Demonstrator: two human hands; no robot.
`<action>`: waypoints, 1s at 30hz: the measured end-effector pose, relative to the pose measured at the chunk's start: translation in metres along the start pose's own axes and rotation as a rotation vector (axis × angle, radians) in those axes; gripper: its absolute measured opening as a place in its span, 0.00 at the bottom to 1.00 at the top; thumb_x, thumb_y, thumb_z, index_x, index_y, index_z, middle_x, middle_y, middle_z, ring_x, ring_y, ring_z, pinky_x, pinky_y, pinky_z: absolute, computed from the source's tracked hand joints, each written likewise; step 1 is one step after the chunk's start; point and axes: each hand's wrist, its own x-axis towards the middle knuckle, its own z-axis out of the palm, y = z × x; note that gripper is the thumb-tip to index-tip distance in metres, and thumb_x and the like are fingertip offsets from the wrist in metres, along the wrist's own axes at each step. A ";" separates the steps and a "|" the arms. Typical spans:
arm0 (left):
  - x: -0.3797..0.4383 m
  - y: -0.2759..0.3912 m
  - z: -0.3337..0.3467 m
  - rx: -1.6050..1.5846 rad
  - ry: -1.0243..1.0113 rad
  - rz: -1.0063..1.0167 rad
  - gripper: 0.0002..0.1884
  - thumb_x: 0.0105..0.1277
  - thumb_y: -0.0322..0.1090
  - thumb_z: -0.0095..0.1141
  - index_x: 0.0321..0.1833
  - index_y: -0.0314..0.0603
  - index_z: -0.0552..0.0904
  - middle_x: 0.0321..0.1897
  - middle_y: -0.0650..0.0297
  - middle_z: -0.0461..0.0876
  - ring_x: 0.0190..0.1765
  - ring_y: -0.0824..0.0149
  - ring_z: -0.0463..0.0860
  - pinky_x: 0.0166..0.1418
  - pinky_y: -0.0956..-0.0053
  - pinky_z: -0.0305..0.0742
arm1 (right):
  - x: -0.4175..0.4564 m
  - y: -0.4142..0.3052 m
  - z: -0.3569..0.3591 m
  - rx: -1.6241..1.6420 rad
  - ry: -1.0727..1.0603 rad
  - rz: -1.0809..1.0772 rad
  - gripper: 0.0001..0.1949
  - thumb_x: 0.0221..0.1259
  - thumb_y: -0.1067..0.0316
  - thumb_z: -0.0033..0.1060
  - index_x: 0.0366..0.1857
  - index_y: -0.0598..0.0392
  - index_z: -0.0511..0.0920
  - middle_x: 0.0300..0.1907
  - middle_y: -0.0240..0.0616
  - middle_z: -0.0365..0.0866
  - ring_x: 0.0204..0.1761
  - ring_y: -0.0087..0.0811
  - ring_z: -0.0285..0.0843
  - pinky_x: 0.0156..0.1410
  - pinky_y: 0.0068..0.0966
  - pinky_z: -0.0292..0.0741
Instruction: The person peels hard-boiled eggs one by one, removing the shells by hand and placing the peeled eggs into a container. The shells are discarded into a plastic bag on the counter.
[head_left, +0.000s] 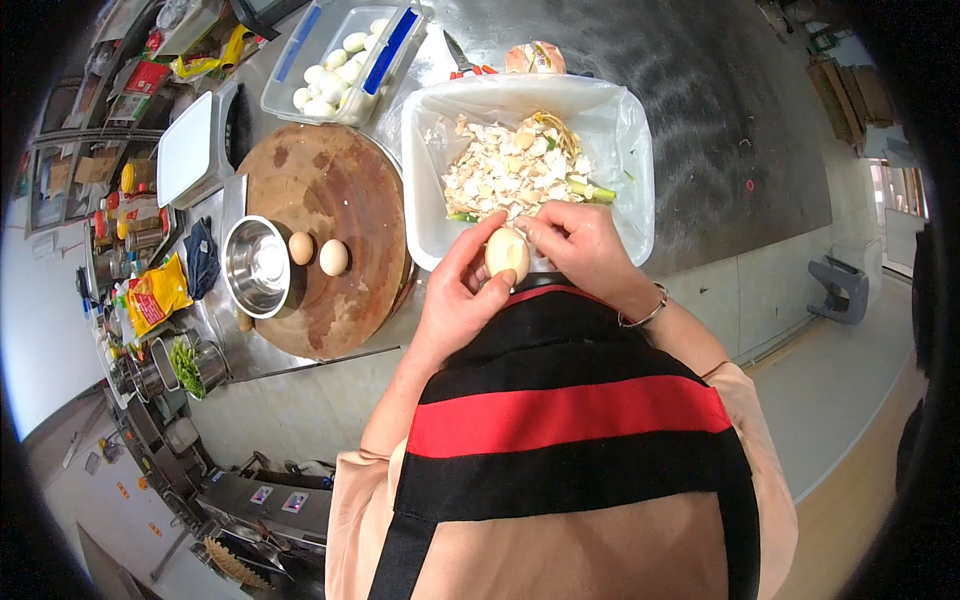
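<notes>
An egg (507, 253) with part of its shell off is in my left hand (466, 283), between thumb and fingers. Beside its upper right edge are the bent fingers of my right hand (581, 244); whether they pinch a bit of shell cannot be told. Both hands are over the near rim of a white plastic bin (640, 161) lined with a clear bag, which holds a heap of eggshell pieces (499, 169) and green stalks. Two brown eggs (301, 247) (334, 257) lie on the round wooden chopping block (337, 187). Peeled eggs (330, 84) fill part of a clear plastic box (279, 101).
A steel bowl (257, 266) sits at the block's left edge. Red-handled scissors (459, 56) and an orange-and-white package (535, 58) lie behind the bin on the metal table (720, 127). A white-lidded container (186, 150), dark cloth (201, 259) and yellow bag (157, 296) are at left.
</notes>
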 end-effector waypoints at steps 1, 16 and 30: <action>0.001 0.000 0.003 -0.093 0.026 -0.011 0.28 0.62 0.20 0.57 0.67 0.36 0.71 0.56 0.62 0.74 0.56 0.72 0.76 0.59 0.78 0.73 | 0.002 0.002 -0.003 -0.019 0.001 0.028 0.10 0.62 0.69 0.61 0.24 0.63 0.79 0.21 0.49 0.77 0.22 0.38 0.75 0.29 0.31 0.70; 0.016 -0.006 -0.006 0.293 0.036 0.182 0.27 0.61 0.19 0.57 0.66 0.35 0.74 0.56 0.59 0.72 0.62 0.65 0.73 0.64 0.72 0.71 | 0.009 0.000 0.001 0.349 -0.342 0.190 0.12 0.65 0.66 0.52 0.46 0.60 0.79 0.23 0.30 0.76 0.25 0.17 0.73 0.33 0.20 0.72; 0.018 0.000 -0.017 -0.083 0.072 0.003 0.27 0.67 0.26 0.54 0.70 0.36 0.68 0.56 0.59 0.78 0.54 0.68 0.78 0.54 0.74 0.75 | 0.012 -0.003 -0.003 0.532 -0.351 0.307 0.20 0.68 0.65 0.52 0.61 0.61 0.75 0.31 0.32 0.79 0.29 0.17 0.73 0.33 0.17 0.73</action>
